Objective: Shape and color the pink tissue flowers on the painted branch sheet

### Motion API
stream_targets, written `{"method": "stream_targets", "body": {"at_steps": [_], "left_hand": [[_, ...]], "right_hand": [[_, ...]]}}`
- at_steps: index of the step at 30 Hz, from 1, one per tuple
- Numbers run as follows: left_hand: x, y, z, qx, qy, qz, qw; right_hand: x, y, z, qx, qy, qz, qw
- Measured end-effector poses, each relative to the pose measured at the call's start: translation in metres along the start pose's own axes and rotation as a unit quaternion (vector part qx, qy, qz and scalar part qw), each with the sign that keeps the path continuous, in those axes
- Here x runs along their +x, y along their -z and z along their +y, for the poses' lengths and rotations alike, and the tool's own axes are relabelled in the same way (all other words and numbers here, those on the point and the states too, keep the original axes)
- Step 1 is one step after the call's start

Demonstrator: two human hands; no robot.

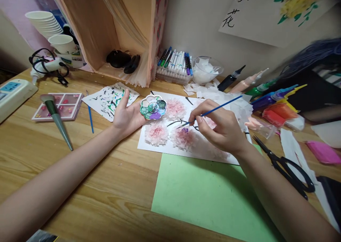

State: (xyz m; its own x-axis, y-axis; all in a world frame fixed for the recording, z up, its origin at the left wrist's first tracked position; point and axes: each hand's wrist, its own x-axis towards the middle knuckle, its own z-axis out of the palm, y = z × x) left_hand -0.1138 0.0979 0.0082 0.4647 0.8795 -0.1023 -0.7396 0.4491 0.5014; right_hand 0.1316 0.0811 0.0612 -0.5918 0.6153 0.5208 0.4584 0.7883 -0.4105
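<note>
Palm up, my left hand (128, 114) holds a flower-shaped paint palette (153, 107) on its fingers, thumb raised. Green, white and purple paint fills the palette's wells. My right hand (218, 125) is closed in a pinch around a blue paintbrush (222, 105). The brush's tip points down and left, just above a pink crinkled-paper flower (183, 138) with a purple spot at its centre; whether it touches is unclear. Several such flowers and painted black stems lie on a white sheet (147, 145). My right hand partly covers the flowers behind it.
A green sheet (202, 188) lies in front, with black scissors (286, 167) at its right. On the left are a makeup brush (57, 117), another thin brush (90, 117) and a paint-smeared paper (106, 100). Markers (174, 62), a glass bowl (206, 70) and paint bottles (230, 79) stand behind.
</note>
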Motion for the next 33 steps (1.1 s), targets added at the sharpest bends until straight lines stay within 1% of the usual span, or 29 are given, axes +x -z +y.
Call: {"method": "stream_targets", "body": {"at_steps": [7,13,18,25,30,33], "left_hand": [[-0.0007,0.0003,0.0004,-0.002,0.001,-0.002,1.000],[-0.0010,-0.0023,0.0004,0.000,0.001,0.019,1.000],[-0.0006,-0.0031,0.0003,-0.006,0.003,0.020,1.000],[-0.0014,-0.0035,0.0004,0.000,0.004,0.022,1.000],[-0.0017,-0.0051,0.0001,0.002,0.004,0.026,1.000],[-0.0014,-0.0051,0.0000,0.001,0.002,0.028,1.000]], "right_hand": [[-0.0011,-0.0007,0.0007,0.003,-0.004,-0.003,1.000],[-0.0006,-0.0001,0.0008,-0.002,-0.009,-0.006,1.000],[0.0001,0.0014,0.0003,-0.004,-0.016,-0.003,1.000],[0.0002,0.0036,0.0009,-0.008,-0.012,-0.005,1.000],[0.0004,0.0034,-0.0009,-0.001,0.002,0.006,1.000],[0.0007,0.0028,-0.0016,0.000,0.003,0.000,1.000]]}}
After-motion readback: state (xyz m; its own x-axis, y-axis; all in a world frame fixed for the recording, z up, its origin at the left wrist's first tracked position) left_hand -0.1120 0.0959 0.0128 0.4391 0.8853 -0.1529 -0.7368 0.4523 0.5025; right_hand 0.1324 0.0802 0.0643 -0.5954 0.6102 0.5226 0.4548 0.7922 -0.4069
